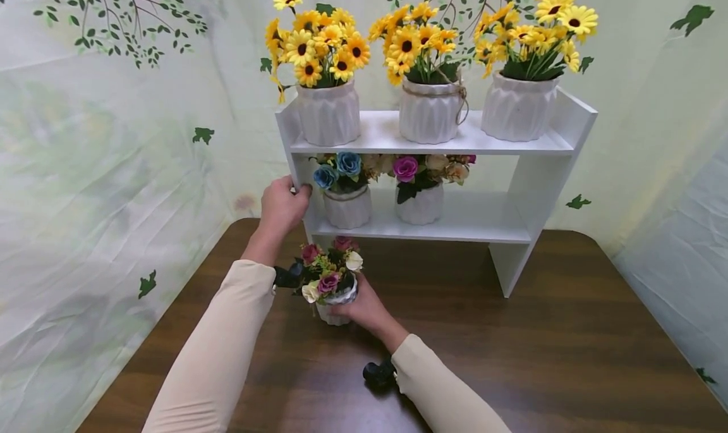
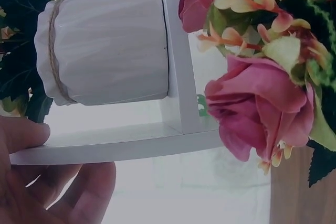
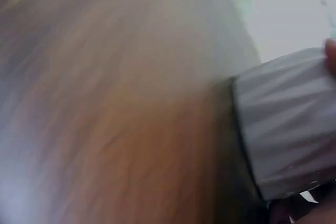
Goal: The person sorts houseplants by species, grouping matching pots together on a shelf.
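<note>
My left hand (image 1: 282, 204) grips the left side panel of a white two-tier shelf (image 1: 486, 215). In the left wrist view, its thumb lies on one side of the panel and its fingers (image 2: 97, 187) on the other. Below and in front of the shelf, my right hand (image 1: 368, 305) holds a ribbed white flower pot (image 1: 328, 315) with pink and cream artificial roses (image 1: 328, 284). The right wrist view shows the pot (image 3: 286, 124) at an angle, the surroundings blurred. Whether its base touches the table, I cannot tell.
Three white pots (image 1: 328, 114) of yellow daisies line the top tier. On the lower tier stand a pot with blue roses (image 1: 348, 208) and a pot with a magenta rose (image 1: 421, 205), both left of its right end. The shelf stands on a brown wooden table (image 1: 569, 344).
</note>
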### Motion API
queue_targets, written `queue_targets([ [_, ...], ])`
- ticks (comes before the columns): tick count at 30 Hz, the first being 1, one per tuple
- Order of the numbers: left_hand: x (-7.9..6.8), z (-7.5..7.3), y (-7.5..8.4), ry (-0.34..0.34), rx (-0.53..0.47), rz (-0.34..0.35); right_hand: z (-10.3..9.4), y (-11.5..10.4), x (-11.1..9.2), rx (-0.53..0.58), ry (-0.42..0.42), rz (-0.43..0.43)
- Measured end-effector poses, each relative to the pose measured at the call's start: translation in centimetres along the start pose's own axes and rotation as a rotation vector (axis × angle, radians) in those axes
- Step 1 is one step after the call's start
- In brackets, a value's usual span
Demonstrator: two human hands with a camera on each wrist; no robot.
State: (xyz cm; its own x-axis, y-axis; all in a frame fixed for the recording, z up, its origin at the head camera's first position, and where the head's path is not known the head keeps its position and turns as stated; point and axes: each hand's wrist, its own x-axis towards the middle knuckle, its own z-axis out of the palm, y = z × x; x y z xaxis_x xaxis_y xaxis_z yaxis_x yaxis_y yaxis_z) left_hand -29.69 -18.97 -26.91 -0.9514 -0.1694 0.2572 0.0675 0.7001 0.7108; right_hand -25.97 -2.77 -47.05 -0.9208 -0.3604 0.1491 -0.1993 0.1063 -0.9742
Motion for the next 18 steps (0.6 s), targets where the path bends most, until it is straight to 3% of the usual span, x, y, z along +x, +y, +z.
queue_targets([
  [8,-0.1,-0.3,-0.1,0.015,0.004,0.003,0.1,0.2,-0.1,-0.065,0.052,0.064],
  [13,-0.1,-0.3,0.0,0.045,0.013,0.012,0.1,0.2,-0.2,-0.063,0.062,0.043],
  [18,0.0,-0.2,0.0,0.022,0.024,0.027,-0.6,-0.2,-1.4,-0.115,0.085,0.026],
])
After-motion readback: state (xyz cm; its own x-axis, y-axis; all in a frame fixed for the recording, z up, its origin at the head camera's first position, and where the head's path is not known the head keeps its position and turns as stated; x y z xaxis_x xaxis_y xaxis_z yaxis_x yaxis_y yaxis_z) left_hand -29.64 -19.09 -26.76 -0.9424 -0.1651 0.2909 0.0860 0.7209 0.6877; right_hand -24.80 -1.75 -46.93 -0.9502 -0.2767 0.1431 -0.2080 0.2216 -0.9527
